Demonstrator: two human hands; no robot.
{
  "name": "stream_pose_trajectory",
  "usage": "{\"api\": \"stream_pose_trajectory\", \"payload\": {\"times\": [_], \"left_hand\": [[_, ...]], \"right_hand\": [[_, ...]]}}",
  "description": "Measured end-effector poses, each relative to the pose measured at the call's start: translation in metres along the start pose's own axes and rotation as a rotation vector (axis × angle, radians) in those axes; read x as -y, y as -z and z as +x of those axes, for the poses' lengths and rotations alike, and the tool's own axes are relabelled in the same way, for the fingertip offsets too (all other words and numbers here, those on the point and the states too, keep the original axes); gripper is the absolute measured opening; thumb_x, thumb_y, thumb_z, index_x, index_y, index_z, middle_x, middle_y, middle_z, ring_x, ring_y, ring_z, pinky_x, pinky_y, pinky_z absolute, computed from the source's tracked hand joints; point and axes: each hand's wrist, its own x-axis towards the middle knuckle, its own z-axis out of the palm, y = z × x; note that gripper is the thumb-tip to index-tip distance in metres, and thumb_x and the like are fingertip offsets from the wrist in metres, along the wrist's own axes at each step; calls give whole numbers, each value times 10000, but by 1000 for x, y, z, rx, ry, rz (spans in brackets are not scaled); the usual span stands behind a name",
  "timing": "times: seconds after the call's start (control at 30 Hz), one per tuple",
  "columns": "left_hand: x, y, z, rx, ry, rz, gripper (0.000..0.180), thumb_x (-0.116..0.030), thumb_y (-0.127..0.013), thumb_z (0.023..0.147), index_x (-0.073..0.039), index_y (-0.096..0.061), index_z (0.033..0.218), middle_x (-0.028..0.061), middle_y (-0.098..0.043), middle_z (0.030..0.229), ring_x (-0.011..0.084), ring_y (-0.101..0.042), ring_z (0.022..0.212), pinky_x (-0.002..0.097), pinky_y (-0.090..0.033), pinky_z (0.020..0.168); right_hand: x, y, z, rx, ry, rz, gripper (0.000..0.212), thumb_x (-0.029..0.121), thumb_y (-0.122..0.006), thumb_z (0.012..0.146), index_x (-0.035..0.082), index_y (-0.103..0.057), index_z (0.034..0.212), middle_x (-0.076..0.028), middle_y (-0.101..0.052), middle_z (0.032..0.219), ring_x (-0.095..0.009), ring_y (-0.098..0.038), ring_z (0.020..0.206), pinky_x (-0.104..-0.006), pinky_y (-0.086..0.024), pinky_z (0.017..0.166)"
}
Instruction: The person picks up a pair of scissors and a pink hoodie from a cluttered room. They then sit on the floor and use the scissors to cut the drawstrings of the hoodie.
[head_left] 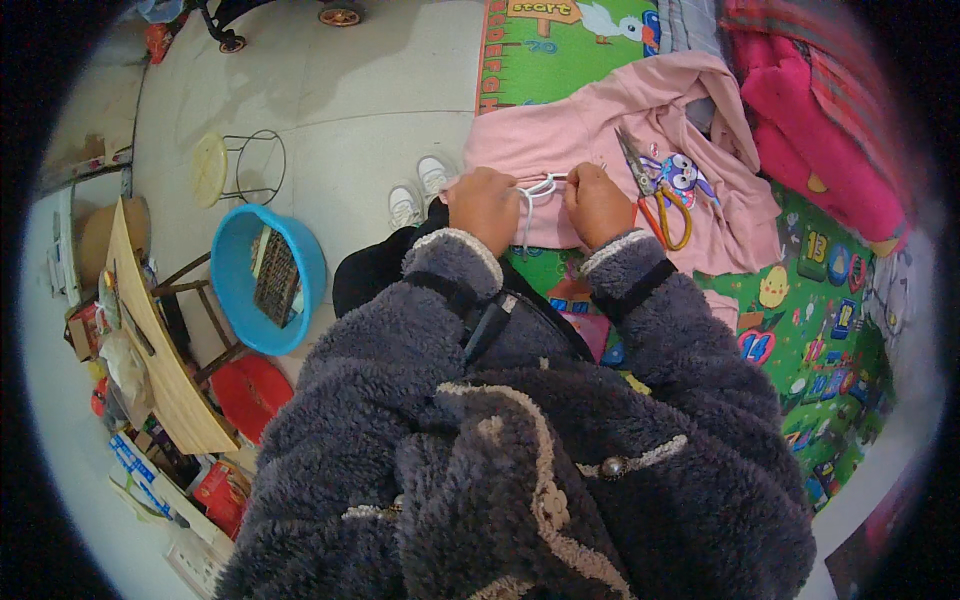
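Note:
My left hand (485, 208) is closed, with white cord (540, 188) coming out of its fingers and a loose end hanging beside it. Across a small gap, my right hand (598, 203) pinches a thin dark rod, around which the cord seems looped; the rod's kind is too small to make out. Both hands are over a pink sweatshirt (560, 125) with a purple cartoon print, spread out before me. To the right of my right hand, scissors (655, 195) with orange and yellow handles lie on the sweatshirt, blades pointing away.
A green printed play mat (790, 290) lies under the sweatshirt. Bright pink fabric (815, 130) is heaped at far right. On the tiled floor to the left stand a blue basin (312, 255), a round stool (210, 170) and a wooden table (150, 340). White shoes (405, 207) stick out near my left hand.

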Motion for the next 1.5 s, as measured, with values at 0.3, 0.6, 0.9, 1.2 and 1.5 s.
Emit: {"api": "stream_pose_trajectory", "payload": {"times": [0.3,0.6,0.9,1.2,1.5], "left_hand": [[1,-15,-5,361,-359,-60,277,-43,-584,711,-48,-596,988,139,-501,1219,351,-397,1202,413,-371,977],[-3,3,7,257,46,83,266,-47,-583,713,-44,-604,978,170,-580,1070,355,-539,989,404,-413,921],[-20,-17,7,312,-610,58,381,-61,-567,739,-94,-544,1118,73,-519,1236,338,-450,1168,432,-389,952],[-5,-5,6,398,-475,356,305,-81,-565,720,-116,-581,1022,26,-554,1153,271,-493,1124,449,-409,875],[-29,-35,6,290,-719,62,289,-79,-572,707,-107,-576,995,80,-559,1128,297,-532,999,383,-448,831]], "right_hand": [[-32,-3,19,-158,108,-109,125,152,-570,782,65,-612,861,-129,-558,905,-330,-577,818,-424,-481,693],[16,-20,-26,241,283,208,242,137,-522,777,65,-583,1000,-184,-599,941,-378,-559,873,-462,-451,765],[7,-13,-63,410,439,27,213,123,-598,737,18,-608,923,-162,-603,896,-341,-565,877,-420,-463,778],[-56,7,-76,139,1,142,253,68,-587,743,6,-571,988,-166,-581,888,-329,-571,846,-380,-463,753],[-39,-1,-88,147,41,-11,312,111,-615,722,67,-551,1024,-137,-523,936,-312,-527,915,-404,-478,740]]}}
